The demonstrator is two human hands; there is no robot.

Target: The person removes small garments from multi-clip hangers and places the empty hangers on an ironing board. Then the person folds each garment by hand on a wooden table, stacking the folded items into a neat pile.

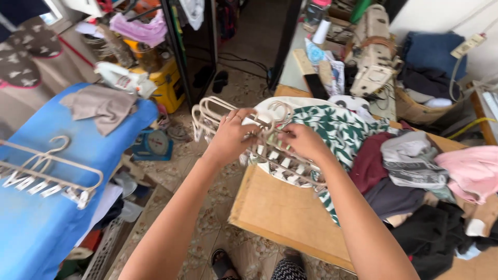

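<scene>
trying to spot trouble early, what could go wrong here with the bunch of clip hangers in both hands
1. The clip hangers are bunched together between the left hand and right hand; hooks and clips could tangle or snag.
2. They hang right over the green leaf-print garment, so a clip may catch the fabric.
3. The clothes pile crowds the wooden table; pulling could drag pieces off the edge.
</scene>
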